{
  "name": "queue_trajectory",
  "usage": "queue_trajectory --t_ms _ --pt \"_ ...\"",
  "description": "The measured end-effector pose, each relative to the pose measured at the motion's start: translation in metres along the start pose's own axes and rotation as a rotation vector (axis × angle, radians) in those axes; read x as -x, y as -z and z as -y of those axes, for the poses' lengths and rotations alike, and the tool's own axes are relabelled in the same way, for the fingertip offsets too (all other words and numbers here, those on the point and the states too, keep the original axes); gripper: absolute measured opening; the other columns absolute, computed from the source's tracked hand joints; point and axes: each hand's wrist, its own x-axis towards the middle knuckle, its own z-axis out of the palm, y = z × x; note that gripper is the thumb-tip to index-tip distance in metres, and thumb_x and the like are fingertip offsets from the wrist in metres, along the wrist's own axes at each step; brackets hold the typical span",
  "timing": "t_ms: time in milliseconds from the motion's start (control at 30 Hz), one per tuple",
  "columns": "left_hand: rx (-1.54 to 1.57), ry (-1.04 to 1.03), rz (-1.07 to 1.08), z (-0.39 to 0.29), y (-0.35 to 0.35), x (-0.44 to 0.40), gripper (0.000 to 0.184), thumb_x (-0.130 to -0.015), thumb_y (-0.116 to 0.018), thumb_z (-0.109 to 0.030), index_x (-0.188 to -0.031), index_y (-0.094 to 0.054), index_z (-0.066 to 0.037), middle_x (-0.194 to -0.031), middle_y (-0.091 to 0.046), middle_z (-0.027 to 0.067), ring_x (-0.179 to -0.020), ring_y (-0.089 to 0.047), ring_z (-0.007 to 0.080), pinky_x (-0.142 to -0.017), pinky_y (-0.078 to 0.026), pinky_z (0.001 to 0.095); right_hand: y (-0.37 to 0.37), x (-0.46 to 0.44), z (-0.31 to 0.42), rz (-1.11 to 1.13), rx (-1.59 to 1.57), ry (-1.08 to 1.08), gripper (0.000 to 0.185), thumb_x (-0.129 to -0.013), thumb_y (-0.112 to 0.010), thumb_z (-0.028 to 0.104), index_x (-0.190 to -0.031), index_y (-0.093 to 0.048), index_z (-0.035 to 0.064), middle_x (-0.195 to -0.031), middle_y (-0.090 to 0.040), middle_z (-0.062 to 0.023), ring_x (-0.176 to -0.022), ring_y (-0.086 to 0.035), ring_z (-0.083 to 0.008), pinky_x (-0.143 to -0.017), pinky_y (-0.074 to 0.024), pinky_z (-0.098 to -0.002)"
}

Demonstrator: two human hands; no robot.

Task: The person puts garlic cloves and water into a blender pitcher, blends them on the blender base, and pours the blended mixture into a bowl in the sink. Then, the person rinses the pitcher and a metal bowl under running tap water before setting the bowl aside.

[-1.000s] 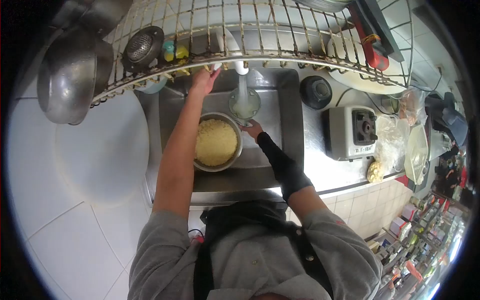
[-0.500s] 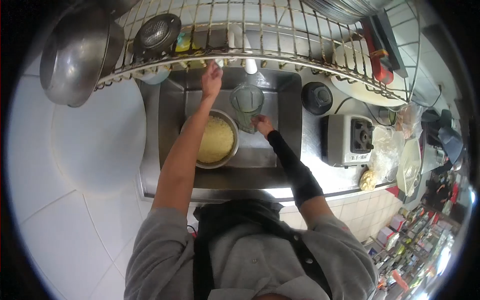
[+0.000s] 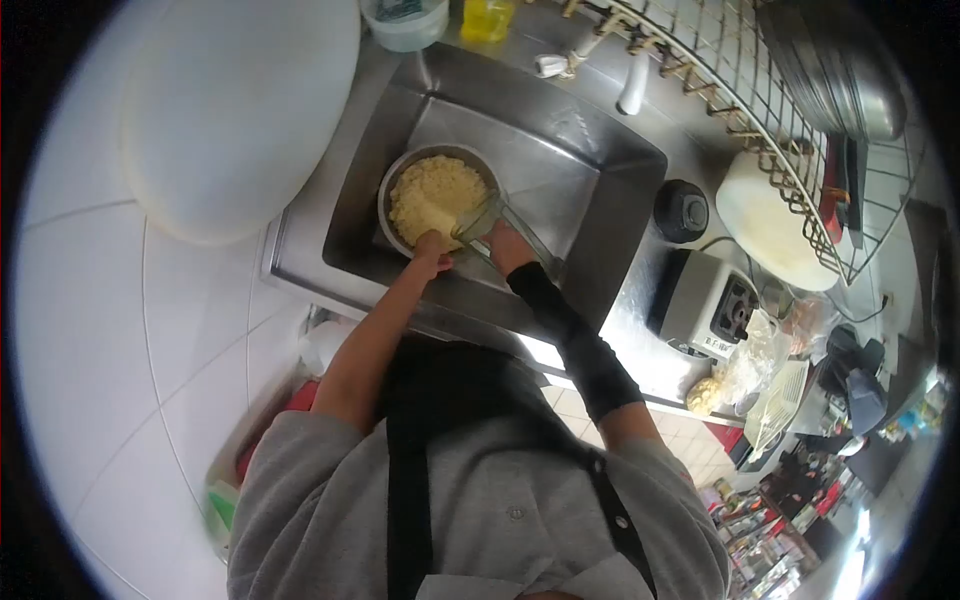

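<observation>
In the sink stands a round metal bowl point(image 3: 386, 214) filled with pale yellow, crumbly food point(image 3: 437, 192). My left hand point(image 3: 433, 252) is closed at the bowl's near rim, with part of it over the inside. Gripped in my right hand point(image 3: 508, 247) is a clear blender jar point(image 3: 484, 214), tilted so that its mouth lies over the right side of the bowl. How much is inside the jar I cannot tell.
The steel sink point(image 3: 617, 205) surrounds the bowl, with a white faucet point(image 3: 634, 84) behind. A black lid-like part point(image 3: 682, 210) and a blender base point(image 3: 698, 305) stand on the right counter. A wire rack point(image 3: 730, 95) overhangs the back right. A large white round board point(image 3: 240, 110) is at left.
My left hand has come down from the faucet to the bowl's rim. The blender jar, upright in the sink before, is now lifted and tipped over the bowl. The view has turned.
</observation>
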Motion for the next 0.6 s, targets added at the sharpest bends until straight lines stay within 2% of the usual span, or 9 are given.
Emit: queue_trajectory --t_ms 33,133,233,333,433,533,600 --pt "0.064 -0.012 0.059 0.005 0.008 -0.001 0.042 -0.097 -0.046 -0.039 -0.113 -0.051 0.0 -0.093 -0.057 0.0157 -0.072 -0.057 0.0249 -0.065 -0.053 0.0432 -0.019 -0.007 -0.005 -0.038 0.007 0.061 0.035 -0.092 -0.061 0.03 -0.098 -0.058 -0.0044 -0.09 -0.064 -0.0237 -0.083 -0.065 -0.0408 -0.07 -0.052 -0.0485" --pt "0.079 0.005 0.144 0.008 0.018 -0.005 0.045 -0.097 -0.047 -0.04 -0.115 -0.047 0.001 -0.097 -0.056 0.0158 -0.073 -0.057 0.0261 -0.068 -0.054 0.0442 -0.016 -0.021 0.025 0.006 0.101 0.078 0.035 -0.092 -0.061 0.029 -0.094 -0.061 -0.006 -0.087 -0.064 -0.0235 -0.084 -0.065 -0.0399 -0.07 -0.0527 -0.0483" --pt "0.189 -0.051 0.218 0.016 0.021 -0.005 0.045 -0.097 -0.047 -0.041 -0.112 -0.047 0.001 -0.1 -0.055 0.0163 -0.075 -0.058 0.0271 -0.071 -0.054 0.0474 -0.018 -0.034 0.05 -0.044 0.1 0.062 0.027 -0.087 -0.064 0.023 -0.088 -0.065 -0.004 -0.087 -0.065 -0.0232 -0.084 -0.066 -0.0395 -0.072 -0.0537 -0.0476" --pt "0.286 0.022 0.232 0.01 0.022 -0.007 0.045 -0.097 -0.046 -0.041 -0.115 -0.047 0.001 -0.103 -0.054 0.0161 -0.077 -0.058 0.0273 -0.076 -0.054 0.0508 -0.016 -0.055 0.073 0.138 0.217 0.068 0.023 -0.083 -0.064 0.02 -0.087 -0.069 -0.0017 -0.097 -0.066 -0.0255 -0.089 -0.067 -0.0378 -0.076 -0.0544 -0.0447" --pt "0.305 0.02 0.27 0.003 0.028 -0.006 0.049 -0.097 -0.04 -0.041 -0.123 -0.046 0.0 -0.111 -0.054 0.0186 -0.087 -0.06 0.0325 -0.082 -0.053 0.0526 -0.013 -0.084 0.105 0.244 0.091 -0.114 0.026 -0.08 -0.063 0.022 -0.09 -0.071 0.0 -0.101 -0.068 -0.0251 -0.092 -0.068 -0.0352 -0.079 -0.0549 -0.0419" --pt "0.468 0.031 0.228 -0.018 0.028 0.031 0.053 -0.097 -0.034 -0.043 -0.13 -0.047 -0.004 -0.119 -0.056 0.0202 -0.1 -0.061 0.0379 -0.087 -0.051 0.0554 0.009 -0.108 0.138 0.529 0.236 -0.035 0.033 -0.088 -0.058 0.025 -0.113 -0.07 0.0072 -0.121 -0.065 -0.0177 -0.1 -0.068 -0.0301 -0.084 -0.0555 -0.0381" --pt "0.619 0.001 0.452 -0.023 0.044 0.034 0.055 -0.096 -0.042 -0.048 -0.136 -0.047 -0.01 -0.127 -0.056 0.0173 -0.112 -0.057 0.0343 -0.096 -0.047 0.0548 0.019 -0.118 0.162 0.629 0.265 -0.021 0.034 -0.088 -0.058 0.026 -0.114 -0.069 0.0075 -0.121 -0.065 -0.0161 -0.103 -0.067 -0.0288 -0.086 -0.0544 -0.0387"
